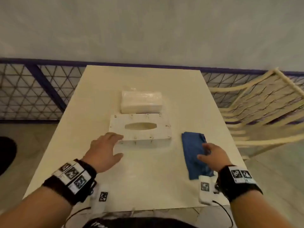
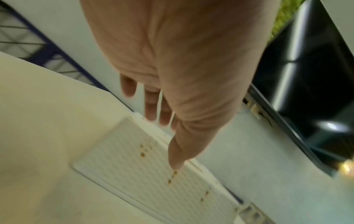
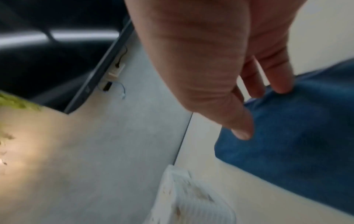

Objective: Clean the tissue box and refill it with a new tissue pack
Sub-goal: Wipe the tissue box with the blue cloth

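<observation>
A white tissue box [image 1: 139,129] with an oval slot and brown spots lies in the middle of the cream table [image 1: 148,178]. Behind it sits a wrapped tissue pack [image 1: 141,102]. My left hand [image 1: 117,146] is open at the box's front left corner, fingertips at its edge. In the left wrist view that left hand [image 2: 166,141] hovers with straight fingers over the box's spotted ribbed side [image 2: 134,174]. A folded blue cloth [image 1: 192,145] lies right of the box. My right hand [image 1: 201,150] rests its fingertips on it; up close the right hand [image 3: 263,112] touches the cloth [image 3: 296,144], thumb apart.
A pale woven chair [image 1: 263,104] stands close to the table's right side. A mesh fence with a dark blue frame [image 1: 32,89] runs behind the table. A dark object [image 1: 6,153] sits on the floor at the left. The box's corner [image 3: 191,204] shows in the right wrist view.
</observation>
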Tool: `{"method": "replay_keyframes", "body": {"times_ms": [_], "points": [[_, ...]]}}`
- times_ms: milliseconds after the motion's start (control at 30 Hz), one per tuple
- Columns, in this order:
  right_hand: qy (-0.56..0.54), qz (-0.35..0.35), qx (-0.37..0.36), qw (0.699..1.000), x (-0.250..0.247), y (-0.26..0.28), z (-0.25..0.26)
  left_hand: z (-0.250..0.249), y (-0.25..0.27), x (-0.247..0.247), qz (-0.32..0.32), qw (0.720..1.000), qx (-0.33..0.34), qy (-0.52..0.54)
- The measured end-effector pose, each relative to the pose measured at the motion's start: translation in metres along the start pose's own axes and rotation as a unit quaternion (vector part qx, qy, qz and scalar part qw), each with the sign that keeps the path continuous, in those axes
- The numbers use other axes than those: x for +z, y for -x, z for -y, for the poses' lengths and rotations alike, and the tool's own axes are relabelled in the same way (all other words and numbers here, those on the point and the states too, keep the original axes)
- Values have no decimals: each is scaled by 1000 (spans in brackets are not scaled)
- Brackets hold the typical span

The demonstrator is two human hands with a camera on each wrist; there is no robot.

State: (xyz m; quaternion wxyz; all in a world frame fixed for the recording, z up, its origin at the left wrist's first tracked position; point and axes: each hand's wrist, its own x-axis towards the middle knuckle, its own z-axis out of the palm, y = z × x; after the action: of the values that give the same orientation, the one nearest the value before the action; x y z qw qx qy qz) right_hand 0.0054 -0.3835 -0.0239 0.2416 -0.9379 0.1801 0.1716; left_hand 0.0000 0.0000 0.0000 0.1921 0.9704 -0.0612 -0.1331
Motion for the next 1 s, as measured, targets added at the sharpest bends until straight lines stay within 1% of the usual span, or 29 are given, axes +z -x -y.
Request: {"method": "replay_keyframes", "body": {"times_ms": [33, 67, 133, 233, 300, 400, 500, 533, 600, 633, 667, 700, 733, 800, 833, 900, 933, 1000], "points": [[36, -4, -13, 999, 5, -12, 7, -8, -11, 2, -15, 998, 23, -48], [70, 2, -9, 998, 7, -19, 14, -15, -20, 4, -26, 995, 34, -92], [142, 32, -9, 989, 12, -32, 27, -30, -37, 6, -24, 988, 53, -144], [197, 133, 21, 971, 20, -33, 33, -33, -51, 14, -6, 979, 54, -198], [240, 131, 25, 962, 25, -34, 32, -32, -55, 13, -2, 974, 51, -222], [241, 105, -7, 965, 27, -31, 33, -28, -57, 13, -13, 977, 44, -209], [234, 108, -40, 965, 13, -23, 39, -16, -56, 7, -21, 983, 1, -181], [215, 90, -51, 971, 4, -19, 46, -12, -55, 4, -19, 984, -10, -174], [136, 29, -90, 986, -18, -9, 67, -4, -55, -3, -20, 986, -20, -162], [88, -8, -128, 988, -28, -3, 81, 0, -55, -7, -22, 987, -24, -159], [45, -45, -176, 982, -34, 3, 97, 4, -55, -9, -23, 987, -28, -158], [17, -67, -220, 973, -38, 9, 115, 6, -56, -11, -22, 986, -31, -160], [-6, -77, -260, 962, -39, 13, 132, 8, -57, -12, -21, 986, -33, -163], [-17, -82, -319, 944, -28, 18, 167, 8, -57, -12, -15, 985, -37, -169], [0, -76, -346, 935, -17, 17, 184, 7, -57, -12, -8, 985, -40, -169], [76, -59, -407, 908, 13, 15, 213, 6, -58, -13, -2, 986, -49, -157], [120, -41, -426, 896, 30, 14, 223, 7, -59, -14, 0, 987, -55, -152], [227, 28, -430, 874, 62, 16, 234, 9, -60, -18, 10, 987, -58, -152]]}}
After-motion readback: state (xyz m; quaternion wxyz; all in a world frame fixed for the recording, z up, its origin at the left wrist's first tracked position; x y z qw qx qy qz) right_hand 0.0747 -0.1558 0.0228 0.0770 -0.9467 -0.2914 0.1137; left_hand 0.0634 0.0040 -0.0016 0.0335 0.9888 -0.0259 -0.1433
